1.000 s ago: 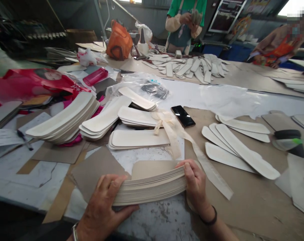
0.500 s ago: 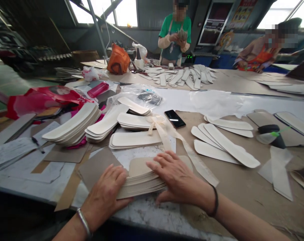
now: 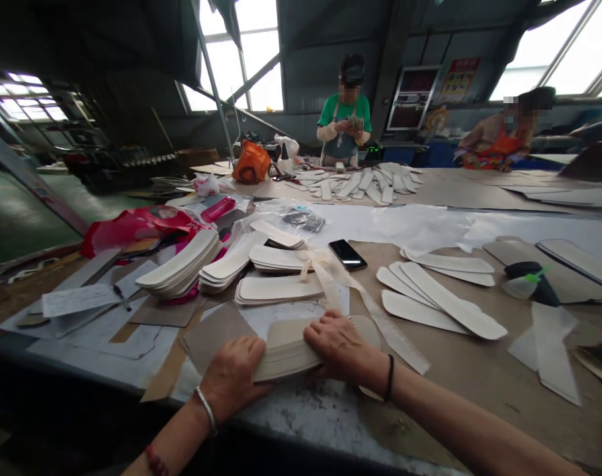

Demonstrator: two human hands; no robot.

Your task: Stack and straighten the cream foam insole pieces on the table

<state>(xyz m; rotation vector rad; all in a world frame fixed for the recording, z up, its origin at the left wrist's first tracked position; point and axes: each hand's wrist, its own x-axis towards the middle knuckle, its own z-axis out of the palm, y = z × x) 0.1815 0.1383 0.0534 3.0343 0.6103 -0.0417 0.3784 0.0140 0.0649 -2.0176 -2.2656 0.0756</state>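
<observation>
A thick stack of beige insole boards (image 3: 284, 350) lies flat at the near edge of the worktable (image 3: 479, 370). My left hand (image 3: 231, 377) grips the stack's left end, fingers wrapped over the edge. My right hand (image 3: 343, 347) lies on top of the stack's right part, fingers curled down over it. A cream cloth strip (image 3: 380, 324) runs just beyond my right hand. Piles of white insole boards (image 3: 276, 289) sit behind the stack.
A black phone (image 3: 347, 254) lies mid-table. Loose white insoles (image 3: 444, 301) fan out at the right, by a dark glue bottle (image 3: 526, 277). Red bags (image 3: 132, 228) and papers crowd the left. One person in green (image 3: 344, 119) and another in orange (image 3: 504, 135) work at the far side.
The stack, held up on edge between both hands a second ago, now lies flat. My right hand moved from its end onto its top. The camera tilted upward.
</observation>
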